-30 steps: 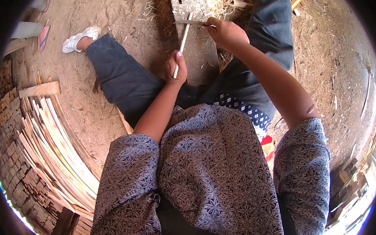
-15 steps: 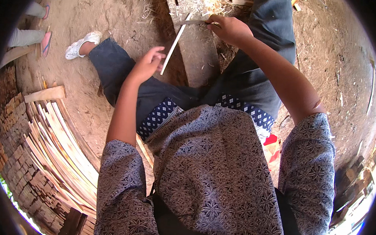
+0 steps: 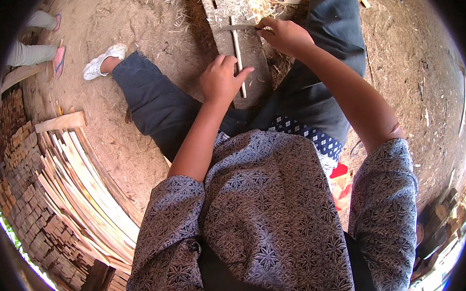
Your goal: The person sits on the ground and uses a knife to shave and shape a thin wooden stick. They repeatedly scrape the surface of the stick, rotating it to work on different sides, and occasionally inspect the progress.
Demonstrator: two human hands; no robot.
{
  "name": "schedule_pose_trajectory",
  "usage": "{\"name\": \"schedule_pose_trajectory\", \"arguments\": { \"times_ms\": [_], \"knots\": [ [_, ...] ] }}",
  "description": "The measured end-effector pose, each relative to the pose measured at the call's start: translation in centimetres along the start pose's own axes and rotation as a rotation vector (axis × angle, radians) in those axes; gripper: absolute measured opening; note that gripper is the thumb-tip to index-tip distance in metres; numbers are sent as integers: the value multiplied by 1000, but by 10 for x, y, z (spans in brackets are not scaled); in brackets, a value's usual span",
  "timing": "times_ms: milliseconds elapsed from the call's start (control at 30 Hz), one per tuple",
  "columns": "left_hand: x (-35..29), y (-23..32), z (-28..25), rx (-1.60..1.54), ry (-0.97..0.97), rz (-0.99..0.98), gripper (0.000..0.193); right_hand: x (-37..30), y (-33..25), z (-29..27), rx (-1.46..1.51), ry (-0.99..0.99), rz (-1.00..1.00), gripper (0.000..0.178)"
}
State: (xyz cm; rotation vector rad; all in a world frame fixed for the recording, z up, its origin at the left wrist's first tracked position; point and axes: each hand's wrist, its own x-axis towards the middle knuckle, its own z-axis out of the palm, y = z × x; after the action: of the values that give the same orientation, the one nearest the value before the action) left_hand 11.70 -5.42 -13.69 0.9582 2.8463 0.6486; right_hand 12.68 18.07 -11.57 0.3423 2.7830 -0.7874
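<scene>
A thin pale wooden stick (image 3: 236,44) lies lengthwise along a worn wooden plank (image 3: 259,76) between my legs. My right hand (image 3: 287,36) is closed round the handle of a knife (image 3: 241,27). Its thin, dark blade points left and crosses the stick near the far end. Beside the stick's near half is my left hand (image 3: 221,82), back up, its thumb stretched out across the stick. The fingers of that hand are bent and partly hidden, and they do not appear to grip the stick.
Pale shavings (image 3: 260,3) heap at the plank's far end. Long wooden strips (image 3: 91,181) lie at left beside stacked small wood blocks (image 3: 27,209). Another person's sandalled foot (image 3: 59,60) is at the far left. A red and orange item (image 3: 340,184) sits by my right hip.
My left hand has moved right, toward the plank. The stick has swung from a slant off the plank's left edge to lying along it. My right hand and the knife have barely moved.
</scene>
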Motion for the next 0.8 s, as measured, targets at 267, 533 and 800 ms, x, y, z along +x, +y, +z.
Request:
{"name": "schedule_pose_trajectory", "arguments": {
  "times_ms": [267, 533, 800],
  "knots": [
    [-8, -17, 26, 4, 241, 139, 32, -2, 1, 12, 62, 33, -27, 35],
    [-14, -17, 25, 37, 242, 70, 24, -1, -6, 14, 47, 21, -23, 35],
    [-15, -19, 27, 91, 284, 65, 26, 2, -6, 18, 61, 39, -53, 35]
  ]
}}
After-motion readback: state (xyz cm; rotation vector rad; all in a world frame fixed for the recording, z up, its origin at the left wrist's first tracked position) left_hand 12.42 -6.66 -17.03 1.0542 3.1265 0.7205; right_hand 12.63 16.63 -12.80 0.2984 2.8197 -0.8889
